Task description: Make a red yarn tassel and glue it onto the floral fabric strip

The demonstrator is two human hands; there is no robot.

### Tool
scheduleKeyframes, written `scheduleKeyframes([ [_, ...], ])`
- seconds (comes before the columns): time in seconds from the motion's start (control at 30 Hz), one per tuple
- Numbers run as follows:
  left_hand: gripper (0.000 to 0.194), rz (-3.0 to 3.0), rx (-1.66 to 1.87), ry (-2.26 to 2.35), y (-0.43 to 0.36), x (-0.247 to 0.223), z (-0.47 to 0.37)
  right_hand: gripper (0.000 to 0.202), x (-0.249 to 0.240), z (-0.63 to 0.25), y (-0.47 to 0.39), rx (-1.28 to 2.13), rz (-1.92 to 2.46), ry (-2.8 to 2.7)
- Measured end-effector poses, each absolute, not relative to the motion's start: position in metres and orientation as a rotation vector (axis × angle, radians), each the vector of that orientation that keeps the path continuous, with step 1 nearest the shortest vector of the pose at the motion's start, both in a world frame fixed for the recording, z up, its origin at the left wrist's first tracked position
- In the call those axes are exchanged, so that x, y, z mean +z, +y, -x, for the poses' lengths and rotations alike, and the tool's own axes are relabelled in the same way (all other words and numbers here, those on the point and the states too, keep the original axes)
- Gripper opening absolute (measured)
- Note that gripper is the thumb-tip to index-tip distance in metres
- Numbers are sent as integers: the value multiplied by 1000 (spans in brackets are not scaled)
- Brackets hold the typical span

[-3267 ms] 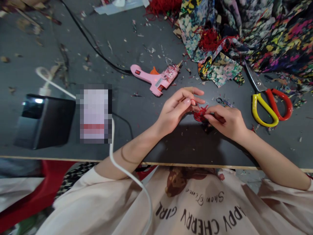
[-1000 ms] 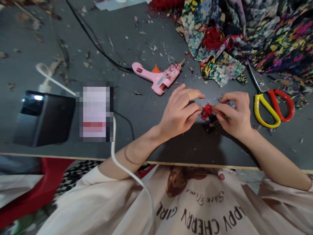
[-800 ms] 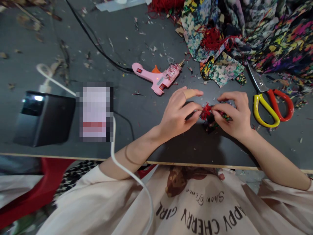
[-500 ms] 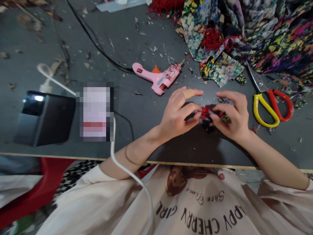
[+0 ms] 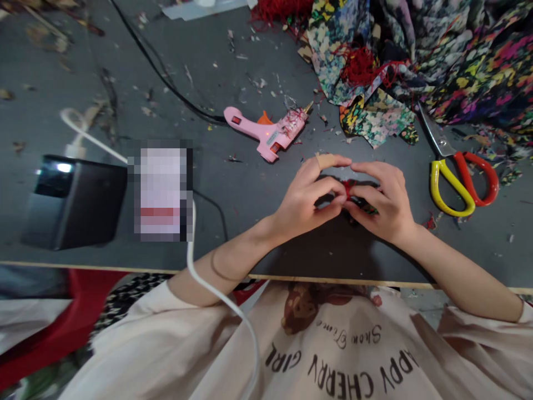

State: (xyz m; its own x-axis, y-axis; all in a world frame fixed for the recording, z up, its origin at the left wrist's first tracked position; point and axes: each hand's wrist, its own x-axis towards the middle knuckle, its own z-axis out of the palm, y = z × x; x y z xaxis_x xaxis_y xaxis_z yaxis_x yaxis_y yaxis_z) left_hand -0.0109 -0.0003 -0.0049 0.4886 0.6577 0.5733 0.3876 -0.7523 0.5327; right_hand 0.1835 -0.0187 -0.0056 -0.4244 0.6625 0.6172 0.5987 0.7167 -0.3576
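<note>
Between my fingertips is a small bunch of red thread (image 5: 348, 186) with a bit of dark floral cloth, mostly covered by the fingers. My left hand (image 5: 308, 193) pinches the red thread from the left, thumb against index or middle finger. From the right, my right hand (image 5: 383, 201) is closed on the same bunch with thumb and finger. The upper fingertips of both hands nearly meet above it. A pink hot glue gun (image 5: 270, 132) lies just beyond my left hand. Scissors (image 5: 452, 161) with one yellow and one red handle lie to the right.
Floral fabric (image 5: 462, 72) is heaped at the back right, with tangled red thread (image 5: 360, 65) on it. A black box-shaped device (image 5: 87, 203), a pixelated phone-like screen (image 5: 162, 189) and a white cable (image 5: 216, 291) are at the left. Scraps litter the grey table (image 5: 200, 166).
My hands have come closer together, mainly the right one moving left. The fingertips now nearly touch and cover more of the red thread. Glue gun and scissors stay put.
</note>
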Motion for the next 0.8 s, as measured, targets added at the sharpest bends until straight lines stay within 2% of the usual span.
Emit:
scheduleKeyframes([
  [0.3,15,-2346,1006,901,-2,-1,11,8,-4,-184,-17,301,942,-2137],
  [0.57,15,-2261,1049,1001,0,-2,10,12,3,-186,-16,633,955,-2076],
  [0.8,18,-2349,1081,934,-2,-3,13,11,2,-187,-16,707,968,-2016],
])
